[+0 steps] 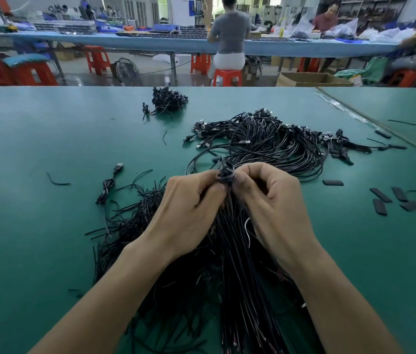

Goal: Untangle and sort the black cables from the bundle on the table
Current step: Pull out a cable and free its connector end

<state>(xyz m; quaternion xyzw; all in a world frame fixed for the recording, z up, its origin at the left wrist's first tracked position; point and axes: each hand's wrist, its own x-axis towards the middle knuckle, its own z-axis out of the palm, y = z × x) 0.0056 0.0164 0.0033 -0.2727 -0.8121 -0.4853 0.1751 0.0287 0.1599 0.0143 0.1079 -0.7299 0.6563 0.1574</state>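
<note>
Black, thin and glossy, the bundle of cables (pixel 229 264) fans across the green tabletop (pixel 35 238) towards the camera. Its far end is gathered into a knot (pixel 224 173), where the left hand (pixel 189 208) and right hand (pixel 273 200) meet, the fingers (pixel 260 171) of both curled and pinching it. The strands look light, limp and smooth, likely to slip and snag on one another. The surest hold appears to be at the gathered end, drawing out one strand at a time. Beyond the bundle lies a looped pile (pixel 265 141) with plugs, farther beyond it a small heap (pixel 167 99), and left of the bundle a single coiled cable (pixel 107 186).
</note>
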